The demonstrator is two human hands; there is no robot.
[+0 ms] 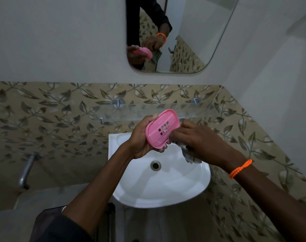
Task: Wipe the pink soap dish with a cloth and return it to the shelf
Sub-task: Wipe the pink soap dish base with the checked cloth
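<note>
Head view, read from left to right. A metal tap (26, 172) projects from the leaf-patterned tiled wall (52, 119) at the left edge, well apart from the work. The left hand (141, 138) grips the pink soap dish (161, 128), fingers closed around its lower and left rim, thumb side at the top. The dish is held tilted, its slotted face turned up toward the camera, which in my judgement is done to present that face for wiping. It is held in the air over the back rim of the white basin (192, 186), so drips would fall into the bowl. The right hand (201, 142), with an orange wristband (240, 168), has its fingers curled shut on a grey cloth (187, 152), bunched and pressed to the right edge of the dish; the loose end hangs below. Behind the dish, a clear glass shelf (201, 110) on two metal mounts is fixed to the wall. The dish is not on it. Assessment: wiping in progress; return to the shelf outstanding. A mirror (183, 41) above repeats the hands.
</note>
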